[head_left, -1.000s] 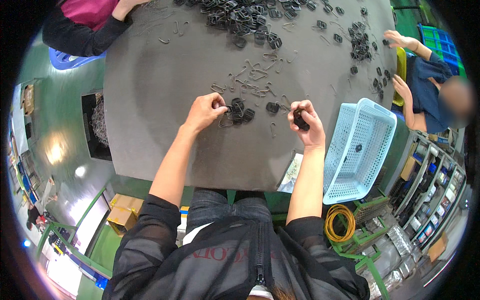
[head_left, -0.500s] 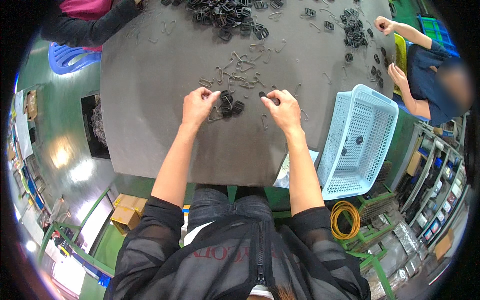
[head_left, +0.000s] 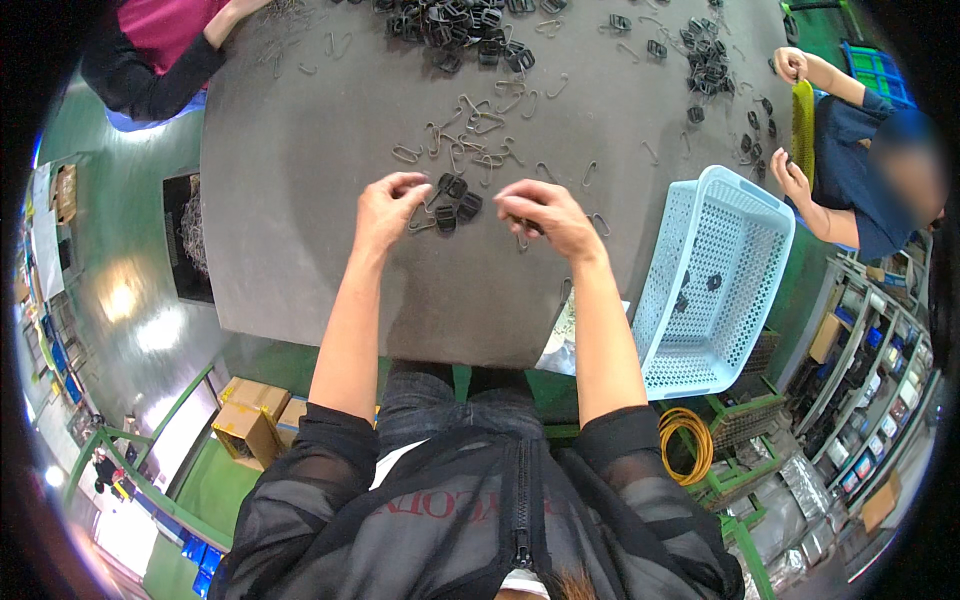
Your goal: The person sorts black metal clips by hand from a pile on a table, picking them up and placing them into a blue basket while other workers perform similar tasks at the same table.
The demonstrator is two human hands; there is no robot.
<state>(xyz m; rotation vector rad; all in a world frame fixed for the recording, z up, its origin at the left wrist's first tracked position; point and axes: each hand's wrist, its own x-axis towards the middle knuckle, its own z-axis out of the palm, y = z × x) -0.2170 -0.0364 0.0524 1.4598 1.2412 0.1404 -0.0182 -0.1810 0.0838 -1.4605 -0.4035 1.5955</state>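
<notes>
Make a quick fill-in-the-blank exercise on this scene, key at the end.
1. The small cluster of black plastic buckles lies ____ the person's bare left hand and bare right hand.
2. The light blue perforated plastic basket is to the ____ of the right hand.
3. The flat, smooth tabletop is ____ in colour.
4. The larger heap of black plastic buckles lies at the picture's ____ edge.

Missing words: between; right; grey; top.

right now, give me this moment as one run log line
left hand: beside black buckles | right hand: holds dark piece, partly hidden | wire hooks: loose on table | blue basket: at right
</notes>
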